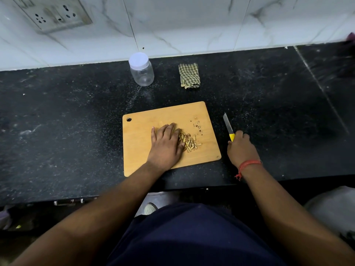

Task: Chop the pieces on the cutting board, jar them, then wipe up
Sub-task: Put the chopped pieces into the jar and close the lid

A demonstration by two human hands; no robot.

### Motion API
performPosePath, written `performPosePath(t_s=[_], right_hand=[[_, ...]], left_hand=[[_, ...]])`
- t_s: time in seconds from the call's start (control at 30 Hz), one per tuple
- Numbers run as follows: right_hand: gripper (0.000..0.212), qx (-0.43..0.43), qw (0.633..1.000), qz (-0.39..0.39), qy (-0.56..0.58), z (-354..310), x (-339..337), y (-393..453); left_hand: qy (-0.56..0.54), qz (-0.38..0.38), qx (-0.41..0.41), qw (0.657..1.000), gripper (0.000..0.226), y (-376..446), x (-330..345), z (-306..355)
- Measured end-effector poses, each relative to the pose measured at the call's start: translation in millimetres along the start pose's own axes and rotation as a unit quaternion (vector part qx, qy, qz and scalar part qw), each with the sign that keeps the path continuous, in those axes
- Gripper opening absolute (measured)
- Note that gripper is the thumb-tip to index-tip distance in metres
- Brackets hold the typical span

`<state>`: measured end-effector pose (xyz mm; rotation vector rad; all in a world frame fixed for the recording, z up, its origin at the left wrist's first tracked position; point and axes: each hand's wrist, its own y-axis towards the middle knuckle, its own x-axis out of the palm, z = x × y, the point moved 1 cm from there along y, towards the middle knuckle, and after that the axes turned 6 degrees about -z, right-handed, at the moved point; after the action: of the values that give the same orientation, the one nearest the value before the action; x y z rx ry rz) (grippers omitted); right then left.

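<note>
Plainly, the left hand lies flat, fingers straight, on the rectangular wooden cutting board, touching the tan chopped pieces; a careless sweep could scatter them onto the black stone tabletop. The right hand grips the yellow-handled knife beside the board.

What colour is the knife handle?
Yellow; the knife handle shows best in the head view, gripped by the right hand.
</note>
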<state>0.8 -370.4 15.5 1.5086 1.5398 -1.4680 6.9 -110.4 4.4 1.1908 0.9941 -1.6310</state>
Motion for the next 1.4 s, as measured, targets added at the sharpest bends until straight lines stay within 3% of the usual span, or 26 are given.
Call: performPosePath(t_s=[0.33, 0.47, 0.63, 0.77, 1.03, 1.4], right_hand=[[0.028, -0.024, 0.997, 0.041, -0.054, -1.4, 0.6, -5.0], [0.039, -0.019, 0.994, 0.056, -0.096, -8.7, -1.3, -2.5], [0.070, -0.048, 0.994, 0.020, -0.094, -26.9, 1.0, 4.5], [0.078, -0.080, 0.992, 0.003, -0.095, -48.2, 3.7, 14.1], [0.087, -0.156, 0.979, -0.004, -0.134, -118.8, 9.0, 46.7], [0.085, -0.253, 0.958, 0.016, -0.137, -275.3, -16.8, 128.4]], left_hand=[[0.006, -0.013, -0.004, 1.000, 0.063, 3.0, -4.5, 3.3], [0.006, -0.021, -0.011, 1.000, 0.065, 7.9, -10.7, -0.4], [0.012, -0.030, -0.022, 0.999, 0.069, 12.4, -13.9, -8.9], [0.018, -0.049, -0.045, 0.998, 0.073, 15.6, -18.5, -23.9], [0.039, -0.049, -0.111, 0.992, 0.082, 30.6, -41.9, -80.7], [0.029, -0.022, -0.189, 0.981, 0.084, 72.2, -84.0, -169.4]])
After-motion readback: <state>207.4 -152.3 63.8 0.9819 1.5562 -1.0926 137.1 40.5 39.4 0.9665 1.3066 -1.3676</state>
